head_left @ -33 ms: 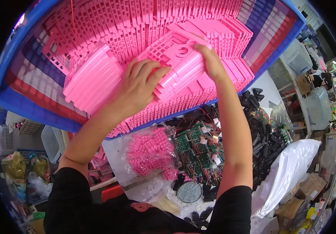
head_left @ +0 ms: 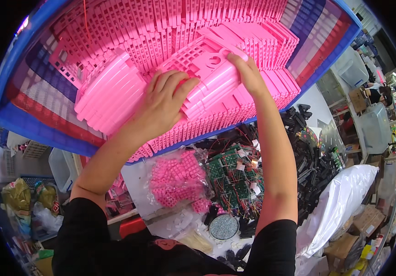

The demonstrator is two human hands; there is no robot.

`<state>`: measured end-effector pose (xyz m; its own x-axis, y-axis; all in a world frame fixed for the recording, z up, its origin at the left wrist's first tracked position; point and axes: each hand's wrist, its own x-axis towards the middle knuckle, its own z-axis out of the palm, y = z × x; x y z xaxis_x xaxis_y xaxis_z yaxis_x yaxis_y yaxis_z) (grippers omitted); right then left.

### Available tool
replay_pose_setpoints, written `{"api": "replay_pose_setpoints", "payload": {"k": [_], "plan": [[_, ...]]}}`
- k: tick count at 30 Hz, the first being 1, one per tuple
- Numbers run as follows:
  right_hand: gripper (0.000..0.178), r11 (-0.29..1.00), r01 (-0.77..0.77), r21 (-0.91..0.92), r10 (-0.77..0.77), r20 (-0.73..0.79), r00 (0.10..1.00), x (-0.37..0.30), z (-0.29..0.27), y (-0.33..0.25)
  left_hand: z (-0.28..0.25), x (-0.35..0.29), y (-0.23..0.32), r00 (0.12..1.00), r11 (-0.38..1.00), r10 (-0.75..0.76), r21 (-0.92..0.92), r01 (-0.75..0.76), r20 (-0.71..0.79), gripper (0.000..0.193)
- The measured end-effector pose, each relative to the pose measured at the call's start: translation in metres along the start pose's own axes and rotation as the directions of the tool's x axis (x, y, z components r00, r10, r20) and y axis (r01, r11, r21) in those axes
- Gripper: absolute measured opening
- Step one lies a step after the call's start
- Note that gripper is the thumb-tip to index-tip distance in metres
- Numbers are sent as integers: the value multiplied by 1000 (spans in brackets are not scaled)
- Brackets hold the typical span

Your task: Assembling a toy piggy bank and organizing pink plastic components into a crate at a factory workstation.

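A large blue crate [head_left: 41, 138] with blue, red and white mesh walls stands in front of me, filled with rows of pink plastic casings [head_left: 170, 32]. Over the middle of it, both my hands hold a stack of pink casings [head_left: 214, 89], tilted, with square cut-outs and a round hole on the upper face. My left hand [head_left: 163, 99] grips the stack's left end, fingers curled over its edge. The thumb of my right hand [head_left: 247, 73] presses on the right end; its other fingers are hidden behind. Left of my left hand leans another casing stack [head_left: 110, 94].
Below the crate, a table [head_left: 138, 184] bears a clear bag of pink keypads [head_left: 177, 177], wired green circuit boards [head_left: 227, 172] and a round tin of small metal parts [head_left: 223, 227]. Black plastic parts [head_left: 306, 184] and a white sack [head_left: 340, 207] lie on the right.
My right hand has shifted very slightly on the stack. Otherwise the scene looks the same.
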<state>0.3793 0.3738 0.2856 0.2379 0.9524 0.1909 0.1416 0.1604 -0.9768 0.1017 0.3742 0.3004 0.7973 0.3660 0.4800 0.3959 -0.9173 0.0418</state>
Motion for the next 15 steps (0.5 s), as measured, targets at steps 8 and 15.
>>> {"api": "replay_pose_setpoints", "payload": {"k": [8, 15], "plan": [[68, 987, 45, -153, -72, -177, 982, -27, -18, 26, -9, 4, 0, 991, 967, -56, -241, 84, 121, 91], [60, 760, -365, 538, 519, -164, 839, -110, 28, 53, 4, 0, -2, 993, 965, -120, -236, 113, -14, 91]]}}
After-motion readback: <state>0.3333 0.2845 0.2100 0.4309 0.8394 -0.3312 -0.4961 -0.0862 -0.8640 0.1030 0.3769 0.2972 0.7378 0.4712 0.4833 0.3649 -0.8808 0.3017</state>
